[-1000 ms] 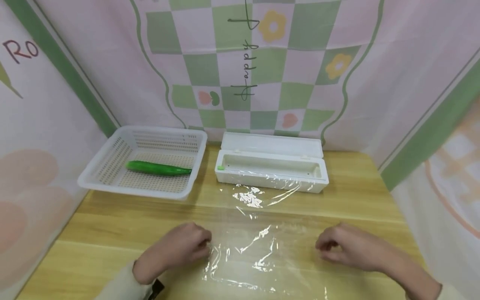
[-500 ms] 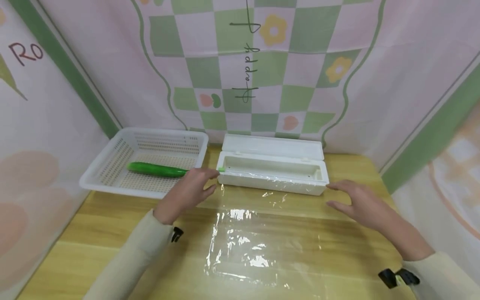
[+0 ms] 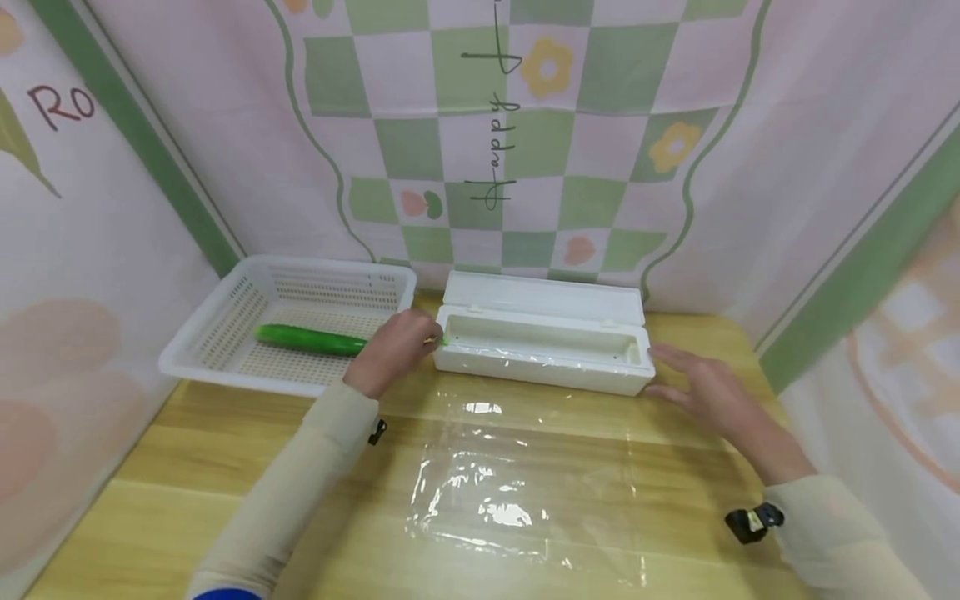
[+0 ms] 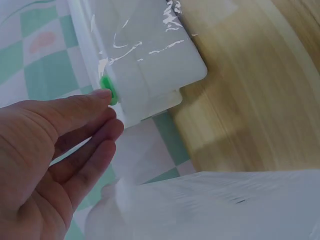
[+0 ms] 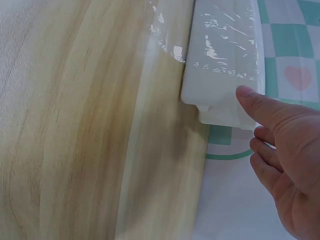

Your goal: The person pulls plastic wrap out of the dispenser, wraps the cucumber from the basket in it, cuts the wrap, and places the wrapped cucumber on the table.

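Observation:
A white cling film dispenser [image 3: 543,367] with its lid [image 3: 542,296] tipped back stands at the back of the table. Clear cling film [image 3: 517,492] runs from its front edge over the wood. At the dispenser's left end, my left hand [image 3: 396,346] pinches the small green slide cutter [image 4: 108,90], thumb on top and fingers curled below. My right hand [image 3: 705,390] is at the other end, fingers extended and thumb by the front corner. In the right wrist view its thumb tip [image 5: 245,92] overlaps the dispenser's end.
Left of the dispenser is a white plastic basket [image 3: 225,379] holding a green cucumber [image 3: 307,339]. My left forearm passes close to its right front corner. A patterned cloth wall [image 3: 540,150] rises right behind the table [image 3: 225,483].
Both hands have moved forward from the film's sides to the dispenser's ends. The left fingers have closed on the slide cutter. The film now lies flatter on the table.

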Motion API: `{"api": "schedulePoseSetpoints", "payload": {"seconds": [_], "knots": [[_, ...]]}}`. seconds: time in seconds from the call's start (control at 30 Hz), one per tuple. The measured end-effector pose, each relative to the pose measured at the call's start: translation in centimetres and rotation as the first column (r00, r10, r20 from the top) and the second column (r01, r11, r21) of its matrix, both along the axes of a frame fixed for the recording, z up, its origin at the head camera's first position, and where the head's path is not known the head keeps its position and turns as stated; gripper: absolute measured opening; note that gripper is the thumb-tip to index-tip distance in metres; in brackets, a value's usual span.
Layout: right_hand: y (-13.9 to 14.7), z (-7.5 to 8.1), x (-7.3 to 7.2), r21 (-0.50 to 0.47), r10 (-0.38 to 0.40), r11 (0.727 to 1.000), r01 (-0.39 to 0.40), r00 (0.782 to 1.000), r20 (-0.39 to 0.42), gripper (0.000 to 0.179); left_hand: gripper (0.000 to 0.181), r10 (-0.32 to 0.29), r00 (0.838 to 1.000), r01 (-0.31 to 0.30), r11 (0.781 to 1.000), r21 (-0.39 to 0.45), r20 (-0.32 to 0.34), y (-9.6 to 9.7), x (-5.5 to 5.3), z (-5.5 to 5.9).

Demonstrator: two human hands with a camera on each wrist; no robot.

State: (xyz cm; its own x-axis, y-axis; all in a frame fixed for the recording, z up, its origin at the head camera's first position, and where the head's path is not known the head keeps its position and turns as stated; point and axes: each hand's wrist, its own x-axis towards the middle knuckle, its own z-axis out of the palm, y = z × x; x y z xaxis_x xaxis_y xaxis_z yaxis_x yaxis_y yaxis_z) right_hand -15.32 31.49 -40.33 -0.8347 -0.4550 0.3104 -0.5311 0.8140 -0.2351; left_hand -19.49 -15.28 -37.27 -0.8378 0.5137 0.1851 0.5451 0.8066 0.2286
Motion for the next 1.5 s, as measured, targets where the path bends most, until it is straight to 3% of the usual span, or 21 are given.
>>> {"api": "schedulePoseSetpoints", "payload": {"seconds": [0.17, 0.4, 0.57, 0.77, 0.83, 0.97, 1.07, 1.2, 1.33, 1.5], "knots": [[-0.4, -0.7, -0.4, -0.023, -0.013, 1.000, 0.013, 1.000, -0.011, 0.060, 0.016, 0.004, 1.000, -0.004, 1.000, 0.023, 0.011, 0.0, -0.5, -0.3], [-0.8, -1.7, -0.9, -0.102, -0.036, 0.994, 0.033, 0.999, -0.027, 0.053, 0.006, 0.045, 0.998, -0.048, 0.997, 0.059, 0.044, -0.6, -0.6, -0.6], [-0.7, -2.2, -1.0, -0.135, -0.044, 0.990, 0.036, 0.997, -0.057, 0.052, 0.006, 0.036, 0.999, -0.038, 0.997, 0.067, 0.041, -0.8, -0.7, -0.8], [-0.1, -2.3, -1.0, -0.160, -0.056, 0.986, 0.051, 0.998, -0.026, 0.053, 0.009, 0.002, 0.999, -0.007, 0.995, 0.100, 0.047, -1.7, -0.7, 0.4], [0.2, -2.3, -1.0, -0.160, -0.062, 0.985, 0.057, 0.998, -0.025, 0.053, 0.010, 0.005, 0.999, -0.009, 0.995, 0.103, 0.044, -2.6, -0.7, 1.3], [0.5, -2.4, -0.7, -0.153, -0.072, 0.986, 0.065, 0.997, -0.040, 0.053, 0.020, 0.063, 0.994, -0.070, 0.995, 0.074, 0.087, -5.0, -0.8, 2.9], [0.6, -2.5, -0.6, -0.151, -0.079, 0.986, 0.073, 0.996, -0.036, 0.053, 0.030, 0.113, 0.983, -0.118, 0.993, 0.022, 0.144, -7.2, -1.1, 3.6], [0.4, -2.6, -0.6, -0.155, -0.071, 0.986, 0.066, 0.997, -0.027, 0.053, 0.031, 0.140, 0.970, -0.134, 0.990, -0.043, 0.198, -10.0, -1.5, 4.5], [0.3, -2.5, -0.6, -0.146, -0.073, 0.987, 0.069, 0.997, -0.025, 0.053, 0.029, 0.155, 0.964, -0.136, 0.986, -0.099, 0.218, -12.3, -2.4, 5.1], [0.3, -2.4, -0.5, -0.123, -0.086, 0.989, 0.084, 0.996, -0.011, 0.052, 0.034, 0.188, 0.946, -0.140, 0.971, -0.193, 0.263, -14.9, -4.3, 5.7]]}}
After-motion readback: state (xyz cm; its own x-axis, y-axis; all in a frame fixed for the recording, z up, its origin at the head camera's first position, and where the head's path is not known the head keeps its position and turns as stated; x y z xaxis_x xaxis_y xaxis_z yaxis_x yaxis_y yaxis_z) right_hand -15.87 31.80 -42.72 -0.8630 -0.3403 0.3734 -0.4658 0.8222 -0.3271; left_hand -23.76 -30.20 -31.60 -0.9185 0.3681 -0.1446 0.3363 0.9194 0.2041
